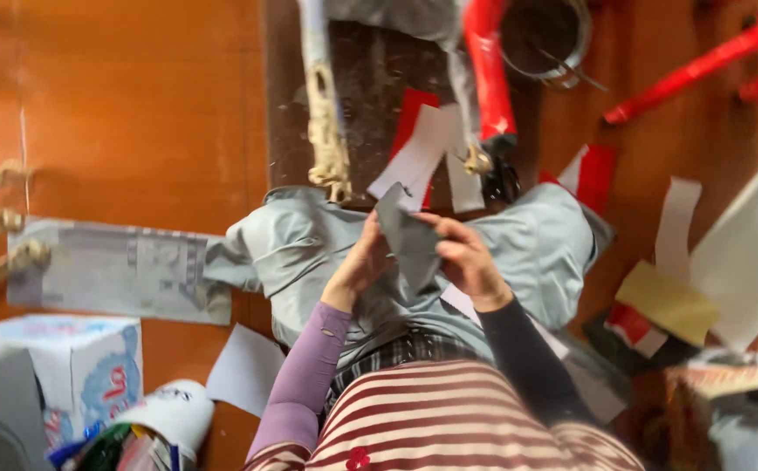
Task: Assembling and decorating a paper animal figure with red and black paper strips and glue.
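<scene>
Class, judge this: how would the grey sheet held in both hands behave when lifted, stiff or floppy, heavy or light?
The grey sheet probably flops: it bends between the left hand and right hand. Likely light, as fingertips alone seem to hold it. It looks thin, so perhaps easily creased.

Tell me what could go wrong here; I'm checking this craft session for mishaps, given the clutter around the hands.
The grey paper piece, pinched between the left hand and right hand, looks creased and could tear if pulled. Loose white strips lie close by on the dark board and could be swept off. The view is blurred, so finer details can't be judged.
</scene>
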